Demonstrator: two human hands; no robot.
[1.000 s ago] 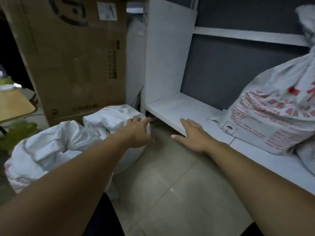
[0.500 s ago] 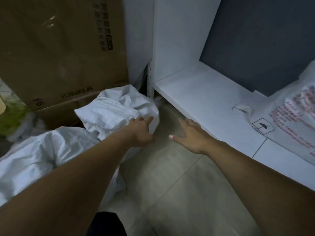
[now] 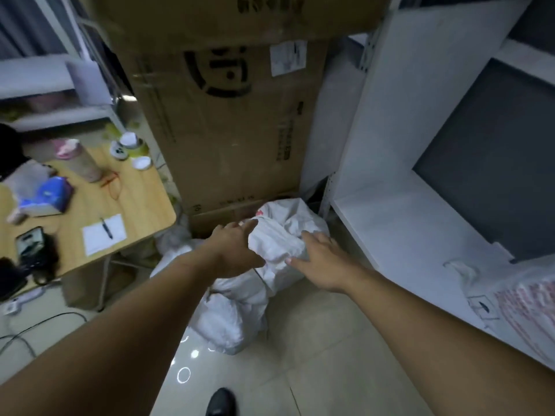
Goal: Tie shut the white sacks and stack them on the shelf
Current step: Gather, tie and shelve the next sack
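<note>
**Both hands on the loose sack beside the shelf**

Nearest us, at 6 o'clock, a dark shoe [image 3: 219, 402] stands on the pale tiled floor [image 3: 315, 355]. Our two forearms reach forward from 7 and 4 o'clock. Our left hand [image 3: 235, 250] lies with straight fingers against the left side of the white sack [image 3: 282, 241]. Our right hand [image 3: 322, 262] rests on its right side, fingers spread and flat. Neither of our hands closes round the cloth.

The sack sits on the floor just past centre, its top crumpled and loose. A second white sack [image 3: 225, 322] slumps against it at its 7 o'clock. At 3 o'clock we see the white shelf [image 3: 390, 229] running close beside it. A red-printed sack [image 3: 522, 307] lies on that shelf near 4 o'clock.

Behind the white sack, at 12 o'clock, stands a big cardboard box [image 3: 228, 139]. Off at 9 o'clock a wooden table [image 3: 135, 199] carries a notepad [image 3: 103, 234] and a phone [image 3: 30, 240].
</note>
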